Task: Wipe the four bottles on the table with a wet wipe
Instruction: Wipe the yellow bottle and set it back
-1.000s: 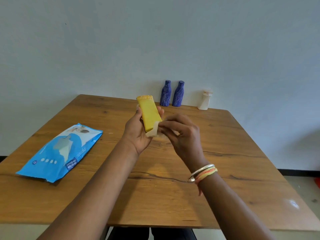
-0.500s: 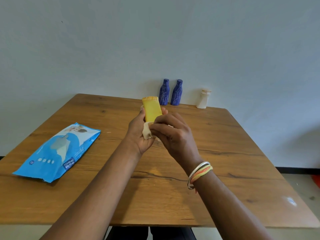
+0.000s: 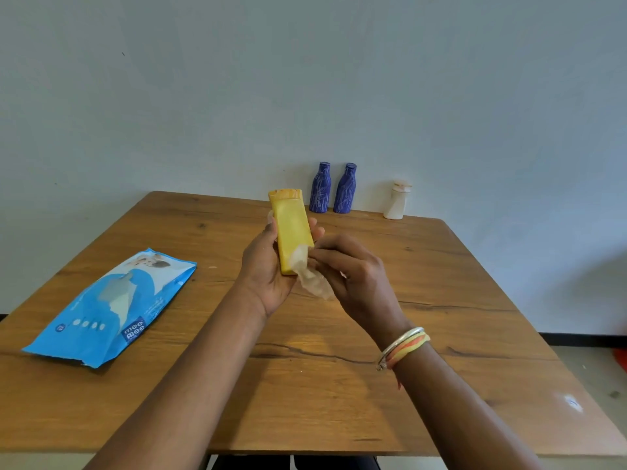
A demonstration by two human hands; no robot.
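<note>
**Wiping a yellow bottle held over the table**

Gripping the yellow bottle [image 3: 292,232] from below, the left hand [image 3: 268,273] curls its fingers round the back, cap toward 12 o'clock. The right hand [image 3: 353,276] pinches a wipe [image 3: 310,276] against the bottle's lower edge, at 4 o'clock. Two blue bottles [image 3: 320,188] and a white bottle [image 3: 396,201] stand on the table [image 3: 441,300] at 1 o'clock. A blue pack [image 3: 112,307] lies at 9 o'clock.

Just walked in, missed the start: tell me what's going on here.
A person grips a yellow bottle in the left hand and, with the right hand, pinches a wet wipe against its near end. One blue bottle, a second blue bottle and a white bottle stand at the table's far edge.
</note>
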